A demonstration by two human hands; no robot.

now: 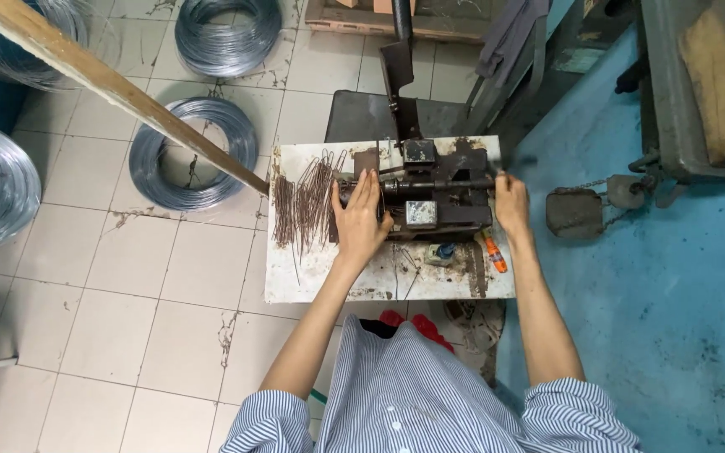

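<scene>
Head view, the only one I have: I look straight down on a small white bench, its top worn and rust-stained, standing on a tiled floor. In the middle of the bench sits a dark metal wire-bending jig with a rod running across it from left to right and an upright lever rising at its far side. My left hand lies flat over the left end of the jig, fingers stretched forward and together, palm down; it presses on the metal there and does not close round anything I can make out, so I judge it a steadying hold. My right hand is at the right end of the rod, fingers curled at its tip; whether they actually clamp the rod or only touch it I cannot tell from this angle. Just left of the left hand lies a loose heap of bent brown wire pieces, long hairpin shapes, probably kept there so that they are within easy reach of that hand. An orange-handled tool lies on the bench near the right wrist, untouched. On the floor to the left are several coils of grey wire, and a wooden plank slants across above them towards the bench corner. To the right the floor is painted blue.
</scene>
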